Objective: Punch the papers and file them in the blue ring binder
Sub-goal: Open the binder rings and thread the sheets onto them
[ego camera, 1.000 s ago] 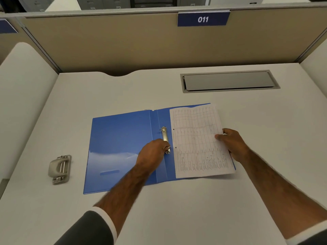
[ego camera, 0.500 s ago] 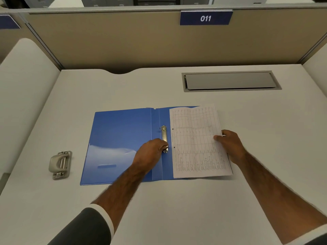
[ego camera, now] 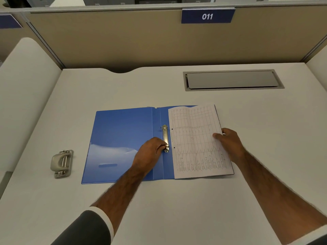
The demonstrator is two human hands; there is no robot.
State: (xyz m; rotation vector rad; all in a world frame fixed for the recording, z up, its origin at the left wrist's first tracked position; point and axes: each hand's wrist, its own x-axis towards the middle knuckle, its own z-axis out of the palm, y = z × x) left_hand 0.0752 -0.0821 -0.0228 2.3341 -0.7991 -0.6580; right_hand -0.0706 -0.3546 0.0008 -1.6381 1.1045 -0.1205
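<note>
- Blue ring binder (ego camera: 122, 138) lies open; the left hand (ego camera: 150, 152) curls its fingers on the near metal ring (ego camera: 166, 148).
- Right hand (ego camera: 230, 144) pinches the punched papers (ego camera: 194, 142), lying just left of it.
- Filing step, likely: the rings must open and the holes line up.

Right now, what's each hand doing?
Left hand: grips the near end of the ring mechanism.
Right hand: pinches the right edge of the punched papers.
</note>
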